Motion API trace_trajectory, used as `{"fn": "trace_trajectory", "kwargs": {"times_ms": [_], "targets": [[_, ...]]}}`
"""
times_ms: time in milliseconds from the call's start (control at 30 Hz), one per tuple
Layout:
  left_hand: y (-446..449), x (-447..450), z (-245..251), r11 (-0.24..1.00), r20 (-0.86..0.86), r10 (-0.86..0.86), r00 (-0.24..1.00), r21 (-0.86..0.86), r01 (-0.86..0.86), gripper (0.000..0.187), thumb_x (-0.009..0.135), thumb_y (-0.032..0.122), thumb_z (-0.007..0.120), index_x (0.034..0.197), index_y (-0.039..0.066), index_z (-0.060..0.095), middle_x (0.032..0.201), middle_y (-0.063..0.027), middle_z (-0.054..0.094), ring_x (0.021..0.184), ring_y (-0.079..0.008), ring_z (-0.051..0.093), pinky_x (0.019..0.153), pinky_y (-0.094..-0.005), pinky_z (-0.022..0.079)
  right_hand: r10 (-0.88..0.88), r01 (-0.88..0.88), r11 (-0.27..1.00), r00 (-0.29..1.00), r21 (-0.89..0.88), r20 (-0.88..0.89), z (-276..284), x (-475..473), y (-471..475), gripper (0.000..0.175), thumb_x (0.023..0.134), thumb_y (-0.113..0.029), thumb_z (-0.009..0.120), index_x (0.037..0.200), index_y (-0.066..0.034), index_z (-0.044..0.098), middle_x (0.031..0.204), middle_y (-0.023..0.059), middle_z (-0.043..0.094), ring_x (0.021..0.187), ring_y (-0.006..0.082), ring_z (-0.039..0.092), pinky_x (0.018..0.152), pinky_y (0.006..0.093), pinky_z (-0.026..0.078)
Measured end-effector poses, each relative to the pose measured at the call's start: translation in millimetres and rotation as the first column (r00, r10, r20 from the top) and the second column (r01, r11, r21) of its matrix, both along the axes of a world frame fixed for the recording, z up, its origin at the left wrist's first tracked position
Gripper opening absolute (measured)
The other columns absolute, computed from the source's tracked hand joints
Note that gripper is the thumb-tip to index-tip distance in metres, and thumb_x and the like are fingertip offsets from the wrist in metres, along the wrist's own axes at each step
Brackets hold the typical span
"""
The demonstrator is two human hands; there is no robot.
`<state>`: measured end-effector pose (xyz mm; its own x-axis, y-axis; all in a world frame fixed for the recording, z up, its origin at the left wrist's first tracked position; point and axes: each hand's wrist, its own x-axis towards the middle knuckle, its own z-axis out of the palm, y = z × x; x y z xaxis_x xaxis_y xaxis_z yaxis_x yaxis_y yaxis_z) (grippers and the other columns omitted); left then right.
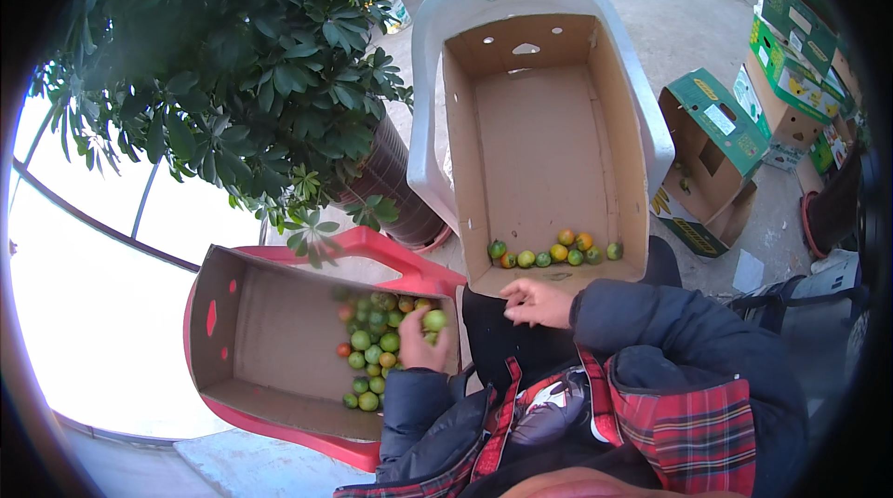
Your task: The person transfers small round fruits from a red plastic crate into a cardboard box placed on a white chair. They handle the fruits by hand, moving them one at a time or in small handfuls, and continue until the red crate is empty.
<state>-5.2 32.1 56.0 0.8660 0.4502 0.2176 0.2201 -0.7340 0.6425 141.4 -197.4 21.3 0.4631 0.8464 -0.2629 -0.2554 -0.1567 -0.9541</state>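
My left hand [424, 343] is in the lower cardboard box [279, 337], its fingers curled round a green tomato [434, 320]. Around it lie many green tomatoes [361, 340], with a few orange and red ones among them. My right hand [538, 303] hovers at the near rim of the larger cardboard box [544, 149]. Nothing shows in its fingers, which are bent and slightly apart. A loose row of green and orange tomatoes [559, 252] rests along this box's near end.
A white plastic chair [432, 79] supports the larger box; a red plastic chair [342, 453] holds the lower one. At left, a leafy potted plant [279, 72] overhangs the red chair. Green printed cartons [725, 114] stand and lean on the concrete floor at right.
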Motion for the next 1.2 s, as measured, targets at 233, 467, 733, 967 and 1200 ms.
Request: {"fn": "trace_trajectory", "kwargs": {"times_ms": [233, 467, 733, 967, 1200], "targets": [[-42.1, 20.2, 13.8, 0.937, 0.042, -0.321, 0.946, -0.131, 0.324, 0.044, 0.074, 0.009, 0.075, 0.114, 0.004, 0.057, 0.117, -0.0147, 0.055, 0.105, -0.0303, 0.056, 0.09, -0.0365, 0.047, 0.069, -0.041, 0.996, 0.921, 0.082, -0.383, 5.5, -8.2, 2.1, 0.052, 0.09, -0.022, 0.063, 0.135, -0.0063, 0.04, 0.105, 0.0077, 0.06, 0.084, 0.0158, 0.063, 0.066, 0.0276, 0.05], [54.5, -39.4, -59.5, 0.955, -0.385, 0.264, 0.884, 0.232, -0.184, 0.04, 0.077, 0.011, 0.067, 0.115, 0.007, 0.059, 0.115, -0.0202, 0.057, 0.108, -0.0389, 0.053, 0.094, -0.0444, 0.045, -0.527, 0.594, 0.804, 0.735, -0.028, 0.427, -5.0, 28.9, -15.5, 0.058, 0.081, -0.015, 0.066, 0.133, -0.0021, 0.044, 0.119, 0.0202, 0.055, 0.091, 0.0216, 0.061, 0.087, 0.0353, 0.048], [67.5, -52.7, -82.9, 0.997, -0.538, 0.081, 0.839, 0.032, -0.075, 0.048, 0.076, 0.015, 0.063, 0.123, 0.015, 0.056, 0.117, -0.0218, 0.056, 0.106, -0.0409, 0.055, 0.093, -0.0469, 0.046, -0.359, 0.415, 0.907, 0.855, -0.076, 0.375, -27.7, 16.6, -16.1, 0.056, 0.084, -0.018, 0.066, 0.133, -0.0014, 0.044, 0.127, 0.0212, 0.048, 0.104, 0.0281, 0.057, 0.089, 0.0353, 0.048], [54.5, -55.7, -69.6, 0.988, -0.574, -0.026, 0.818, 0.11, 0.109, 0.054, 0.068, 0.023, 0.071, 0.12, 0.017, 0.057, 0.115, -0.0197, 0.057, 0.105, -0.0396, 0.056, 0.092, -0.0455, 0.046, -0.336, 0.393, 0.916, 0.864, -0.082, 0.376, -23.7, 17.1, -17.2, 0.056, 0.085, -0.019, 0.065, 0.133, -0.0015, 0.044, 0.128, 0.0216, 0.047, 0.11, 0.0293, 0.056, 0.091, 0.0358, 0.048], [44.3, -41.7, -31.6, 0.998, -0.284, 0.066, 0.957, 0.006, -0.067, 0.052, 0.07, 0.015, 0.075, 0.117, 0.007, 0.056, 0.112, -0.0178, 0.055, 0.102, -0.0331, 0.057, 0.091, -0.04, 0.046, -0.177, 0.209, 0.971, 0.955, -0.116, 0.239, -8.5, 12.9, -15.5, 0.056, 0.087, -0.023, 0.066, 0.134, -0.0032, 0.042, 0.116, 0.016, 0.058, 0.099, 0.0239, 0.061, 0.082, 0.0342, 0.05]]}}
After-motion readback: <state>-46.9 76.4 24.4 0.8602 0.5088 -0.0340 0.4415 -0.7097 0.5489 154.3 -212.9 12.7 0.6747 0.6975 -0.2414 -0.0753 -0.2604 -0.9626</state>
